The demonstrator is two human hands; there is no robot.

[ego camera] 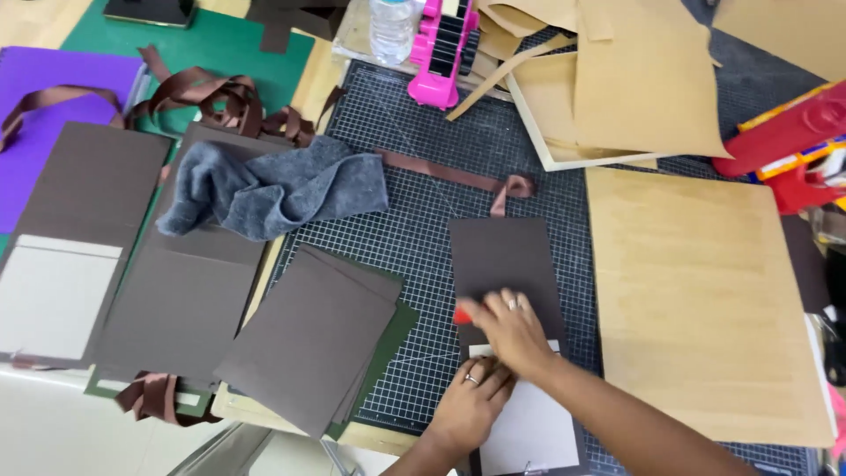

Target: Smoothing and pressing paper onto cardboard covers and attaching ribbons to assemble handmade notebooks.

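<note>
A dark brown card panel point(502, 260) lies on the gridded cutting mat point(423, 211), with a white inner board point(529, 432) at its near end. My right hand point(513, 330) presses on the panel and grips a small red tool point(462, 316), its tip poking out to the left. Just below it, my left hand point(471, 405), a ring on one finger, rests flat on the panel's near edge beside the white board. A brown ribbon point(458, 176) runs from the panel's far end across the mat.
A stack of brown card sheets point(313, 339) lies left of my hands. A grey cloth point(273, 189) sits on more brown panels point(176, 300). A tan board point(696, 300) lies right, kraft paper point(634, 79) behind, a pink tape dispenser point(436, 53) and bottle point(390, 26) far back.
</note>
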